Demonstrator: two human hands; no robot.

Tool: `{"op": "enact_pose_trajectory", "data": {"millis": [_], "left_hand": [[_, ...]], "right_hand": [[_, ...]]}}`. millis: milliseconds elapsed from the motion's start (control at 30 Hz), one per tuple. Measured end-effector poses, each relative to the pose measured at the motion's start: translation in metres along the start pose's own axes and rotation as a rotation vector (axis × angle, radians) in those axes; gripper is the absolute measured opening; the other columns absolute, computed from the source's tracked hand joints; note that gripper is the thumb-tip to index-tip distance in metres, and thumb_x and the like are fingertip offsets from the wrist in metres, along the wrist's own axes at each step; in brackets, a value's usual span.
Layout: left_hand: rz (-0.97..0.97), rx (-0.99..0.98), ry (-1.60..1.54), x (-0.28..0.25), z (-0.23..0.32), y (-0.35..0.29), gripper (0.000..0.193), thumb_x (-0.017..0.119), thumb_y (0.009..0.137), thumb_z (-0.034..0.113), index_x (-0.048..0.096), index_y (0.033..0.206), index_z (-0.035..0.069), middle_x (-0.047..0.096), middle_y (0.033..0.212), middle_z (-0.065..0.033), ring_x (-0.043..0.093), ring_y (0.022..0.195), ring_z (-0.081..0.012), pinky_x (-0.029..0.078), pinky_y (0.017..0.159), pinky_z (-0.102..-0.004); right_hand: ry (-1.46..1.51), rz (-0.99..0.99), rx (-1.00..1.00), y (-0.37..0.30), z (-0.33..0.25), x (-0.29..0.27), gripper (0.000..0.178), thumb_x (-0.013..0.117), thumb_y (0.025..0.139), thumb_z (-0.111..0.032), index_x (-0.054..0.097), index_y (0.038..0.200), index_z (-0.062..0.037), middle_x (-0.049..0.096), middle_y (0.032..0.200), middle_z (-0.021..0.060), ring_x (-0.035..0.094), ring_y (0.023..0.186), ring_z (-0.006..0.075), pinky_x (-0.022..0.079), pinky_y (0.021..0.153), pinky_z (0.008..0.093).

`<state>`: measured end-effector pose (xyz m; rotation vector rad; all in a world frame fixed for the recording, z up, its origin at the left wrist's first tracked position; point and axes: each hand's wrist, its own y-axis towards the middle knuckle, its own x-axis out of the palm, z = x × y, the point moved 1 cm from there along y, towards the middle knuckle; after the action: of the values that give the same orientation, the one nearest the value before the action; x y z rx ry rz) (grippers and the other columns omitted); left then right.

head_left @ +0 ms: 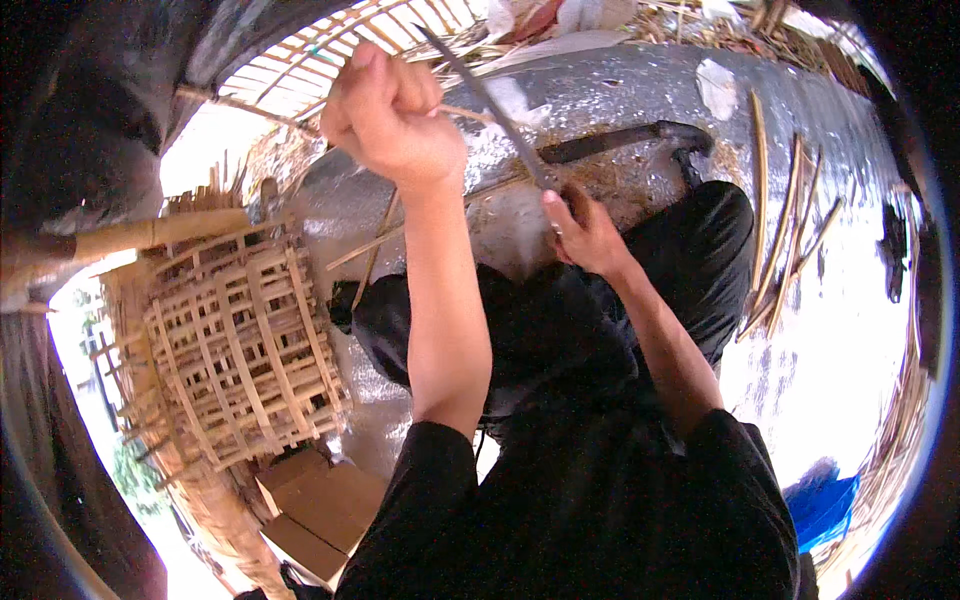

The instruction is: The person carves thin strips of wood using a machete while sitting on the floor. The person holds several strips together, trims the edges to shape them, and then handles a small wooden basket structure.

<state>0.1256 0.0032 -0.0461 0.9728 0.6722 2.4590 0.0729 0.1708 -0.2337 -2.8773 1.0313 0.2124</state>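
Note:
My left hand (395, 125) is raised in a fist in front of me, and a thin bamboo strip (468, 115) sticks out of its right side. Further right and lower, my right hand (590, 232) is wrapped round the handle of a long knife (490, 105). Its narrow dark blade slants up and to the left, with the tip above and right of my left fist. The blade passes close to the strip's end; I cannot tell whether they touch. Most of the knife's handle is hidden by my fingers.
A long dark object with a hooked end (630, 143) lies beyond my knees. Loose bamboo strips (790, 235) are on the silvery floor sheet (640, 85) at right. Stacked bamboo lattice panels (235, 345) stand at left, above a cardboard box (325, 510). Something blue (825, 510) lies at lower right.

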Motion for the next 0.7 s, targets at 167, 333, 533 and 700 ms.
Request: {"op": "enact_pose_trajectory", "data": {"millis": [167,333,533,700], "left_hand": [[0.069,-0.083,0.092,0.014,-0.003,-0.007,0.047,0.052,0.094,0.019,0.025,0.057,0.015,0.018,0.045,0.0037,0.013,0.040,-0.0092,0.012,0.041,-0.0310],[0.050,-0.222,-0.045,0.010,0.045,0.016,0.052,0.044,0.102,0.036,0.022,0.058,0.019,0.013,0.047,0.0044,0.007,0.043,-0.0092,0.010,0.044,-0.0285],[0.070,-0.259,0.245,0.020,0.029,0.029,0.057,0.047,0.102,0.041,0.018,0.058,0.020,0.013,0.047,0.0046,0.006,0.043,-0.0089,0.010,0.044,-0.0284],[0.067,-0.191,0.247,0.032,0.020,0.021,0.056,0.047,0.102,0.041,0.017,0.059,0.020,0.012,0.047,0.0046,0.006,0.043,-0.0083,0.009,0.044,-0.0284]], "right_hand": [[-0.097,-0.315,0.269,0.035,-0.003,0.004,0.055,0.048,0.099,-0.050,0.062,0.104,0.0036,0.063,0.076,0.0193,0.061,0.075,0.0207,0.049,0.070,0.0422],[-0.012,-0.114,0.265,0.034,-0.028,-0.003,0.063,0.039,0.100,-0.055,0.062,0.095,0.0039,0.057,0.065,0.0188,0.056,0.062,0.0294,0.047,0.065,0.0452],[0.058,-0.256,0.389,0.021,-0.033,-0.016,0.065,0.036,0.102,-0.053,0.059,0.080,0.0044,0.056,0.063,0.0182,0.055,0.059,0.0287,0.046,0.062,0.0449],[0.048,-0.151,0.199,0.000,-0.057,0.003,0.056,0.040,0.102,-0.044,0.060,0.084,0.0044,0.060,0.069,0.0252,0.061,0.064,0.0411,0.047,0.066,0.0508]]}}
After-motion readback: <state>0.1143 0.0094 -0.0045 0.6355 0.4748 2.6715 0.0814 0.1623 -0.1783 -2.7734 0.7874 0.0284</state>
